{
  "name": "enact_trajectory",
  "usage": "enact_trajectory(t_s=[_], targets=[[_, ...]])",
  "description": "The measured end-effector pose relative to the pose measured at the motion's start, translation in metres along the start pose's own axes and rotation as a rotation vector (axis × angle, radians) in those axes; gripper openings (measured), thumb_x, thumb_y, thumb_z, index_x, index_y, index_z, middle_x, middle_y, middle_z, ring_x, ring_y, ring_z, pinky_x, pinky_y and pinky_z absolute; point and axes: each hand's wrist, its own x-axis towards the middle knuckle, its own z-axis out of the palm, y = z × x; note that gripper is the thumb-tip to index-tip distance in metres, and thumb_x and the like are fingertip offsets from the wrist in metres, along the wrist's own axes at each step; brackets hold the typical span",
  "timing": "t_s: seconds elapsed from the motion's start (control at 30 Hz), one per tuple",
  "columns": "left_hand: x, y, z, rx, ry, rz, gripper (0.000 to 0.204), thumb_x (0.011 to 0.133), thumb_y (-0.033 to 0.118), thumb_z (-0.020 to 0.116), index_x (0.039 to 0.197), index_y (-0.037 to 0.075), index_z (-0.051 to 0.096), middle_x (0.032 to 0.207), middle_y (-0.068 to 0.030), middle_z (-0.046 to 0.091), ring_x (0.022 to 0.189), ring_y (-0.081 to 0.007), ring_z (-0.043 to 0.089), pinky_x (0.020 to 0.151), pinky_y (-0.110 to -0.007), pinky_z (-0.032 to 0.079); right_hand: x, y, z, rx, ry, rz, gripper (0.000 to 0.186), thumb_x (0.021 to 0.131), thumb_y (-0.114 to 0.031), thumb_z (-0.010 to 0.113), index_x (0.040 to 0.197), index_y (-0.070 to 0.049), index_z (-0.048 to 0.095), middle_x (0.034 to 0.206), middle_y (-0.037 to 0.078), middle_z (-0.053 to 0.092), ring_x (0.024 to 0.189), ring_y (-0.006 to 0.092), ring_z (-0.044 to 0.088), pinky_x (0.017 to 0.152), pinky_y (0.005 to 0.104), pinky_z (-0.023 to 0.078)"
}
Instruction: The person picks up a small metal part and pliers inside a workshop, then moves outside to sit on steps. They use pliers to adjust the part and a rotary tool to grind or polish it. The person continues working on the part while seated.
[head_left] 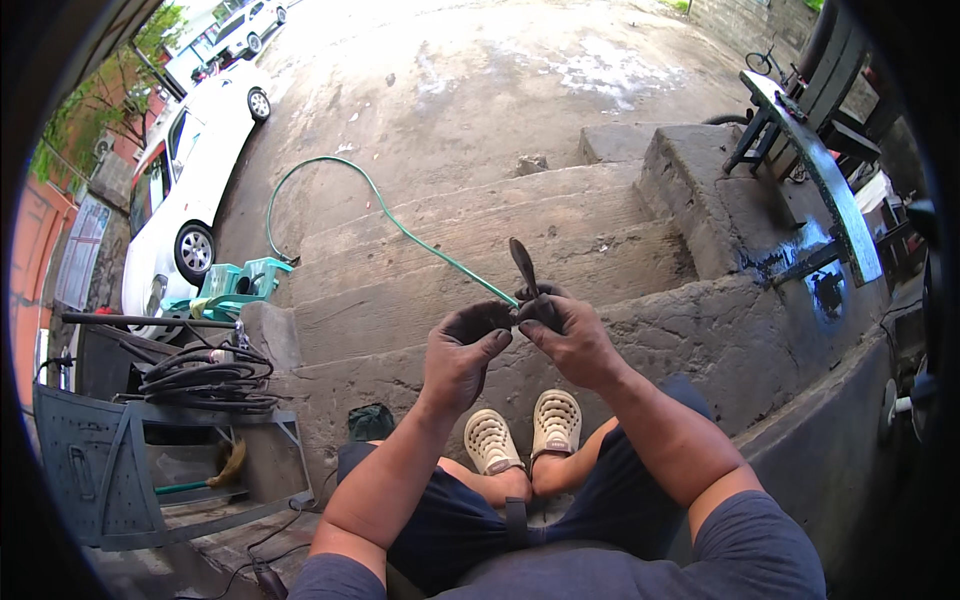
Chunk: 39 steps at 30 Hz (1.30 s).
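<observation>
My left hand (pixel 467 352), its fingers blackened and curled, is raised over the step just left of the green hose's end. What it grips is too small and shadowed to make out. My right hand (pixel 567 338) is closed round a dark tool (pixel 522 262) whose flat, rounded upper part points up and away from me. The green hose (pixel 430 243) runs from between my hands in a loop to the ground at the left; its near end is partly hidden by my fingers.
Concrete steps (pixel 480 250) descend before me. At left are a white car (pixel 185 200), teal crates (pixel 240 283), coiled black hoses (pixel 210 375) and a metal frame (pixel 90 460). A long board (pixel 845 235) leans on supports at right. My clogs (pixel 555 425) rest below.
</observation>
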Motion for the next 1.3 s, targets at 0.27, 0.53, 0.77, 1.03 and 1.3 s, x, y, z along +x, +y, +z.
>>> enact_trajectory(t_s=[0.27,0.53,0.77,1.03,1.3], targets=[[-0.002,-0.003,-0.002,0.126,0.088,-0.01,0.038,0.094,0.001,0.084,0.13,-0.007,0.071,0.122,-0.0145,0.078,0.109,-0.0171,0.073,0.098,-0.031,0.059,-0.002,0.006,-0.001,-0.009,0.02,0.028,0.015,0.096,-0.007,0.08,0.108,0.002,0.076,0.123,0.019,0.071,0.112,0.03,0.069,0.097,0.0397,0.056],[0.0,0.005,-0.002,-0.204,0.119,-0.442,0.026,0.101,0.007,0.075,0.126,0.002,0.07,0.113,-0.0067,0.075,0.098,-0.0173,0.072,0.09,-0.031,0.061,-0.006,0.003,0.003,-0.312,0.028,-0.217,0.022,0.092,-0.01,0.079,0.11,0.001,0.074,0.132,0.029,0.066,0.125,0.0446,0.065,0.107,0.0487,0.054],[-0.001,-0.003,-0.013,-0.238,0.122,-0.484,0.02,0.101,0.005,0.074,0.12,0.002,0.07,0.103,-0.0051,0.074,0.089,-0.0145,0.07,0.079,-0.028,0.058,-0.009,0.008,0.006,-0.32,-0.05,-0.224,0.021,0.091,-0.009,0.077,0.109,0.002,0.07,0.134,0.03,0.063,0.13,0.0496,0.06,0.11,0.0513,0.051],[0.002,0.002,-0.009,-0.17,0.105,-0.523,0.02,0.099,0.008,0.076,0.117,0.003,0.071,0.098,-0.0042,0.073,0.084,-0.0129,0.068,0.074,-0.027,0.056,-0.007,0.004,0.003,-0.26,-0.11,-0.166,0.016,0.093,-0.007,0.074,0.104,0.002,0.068,0.127,0.032,0.064,0.129,0.0507,0.059,0.107,0.0518,0.051],[-0.001,0.008,-0.006,-0.141,0.151,-0.584,0.021,0.098,0.007,0.077,0.117,0.002,0.071,0.098,-0.0037,0.074,0.082,-0.0126,0.07,0.071,-0.025,0.057,-0.008,0.002,0.0,-0.259,-0.142,-0.17,0.011,0.093,-0.005,0.073,0.1,0.002,0.067,0.122,0.034,0.064,0.13,0.0516,0.059,0.105,0.0523,0.051]])
